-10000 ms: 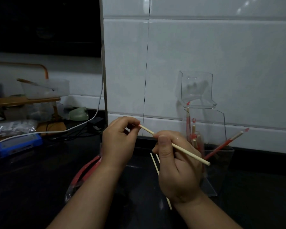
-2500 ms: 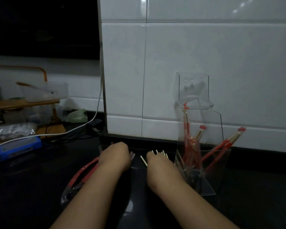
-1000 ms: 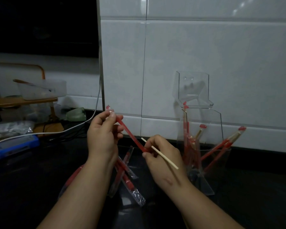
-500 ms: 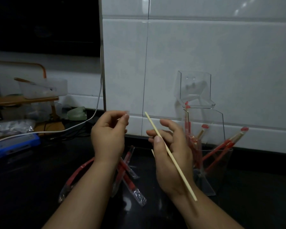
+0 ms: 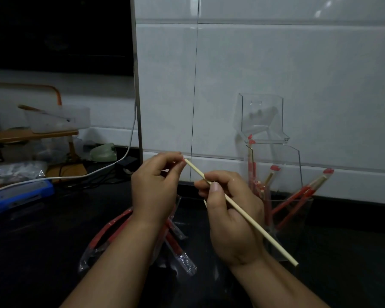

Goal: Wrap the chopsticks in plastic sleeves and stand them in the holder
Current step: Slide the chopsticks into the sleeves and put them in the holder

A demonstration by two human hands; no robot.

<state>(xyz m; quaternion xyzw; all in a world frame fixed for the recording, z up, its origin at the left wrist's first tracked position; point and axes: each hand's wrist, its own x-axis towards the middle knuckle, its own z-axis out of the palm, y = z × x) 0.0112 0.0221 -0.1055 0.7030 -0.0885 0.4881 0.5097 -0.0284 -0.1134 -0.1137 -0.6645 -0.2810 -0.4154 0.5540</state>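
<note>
A dark tabletop [image 5: 42, 252] carries a clear holder [image 5: 276, 161] at right, with red-wrapped chopsticks [image 5: 298, 197] standing inside. The right hand [image 5: 233, 221] has its fingers clamped on a bare chopstick [image 5: 249, 218], slanted above the tabletop. The left hand [image 5: 153, 190] pinches its fingers together at the chopstick's upper tip; what they hold is unclear. Red sleeves [image 5: 176, 245] lie beneath.
</note>
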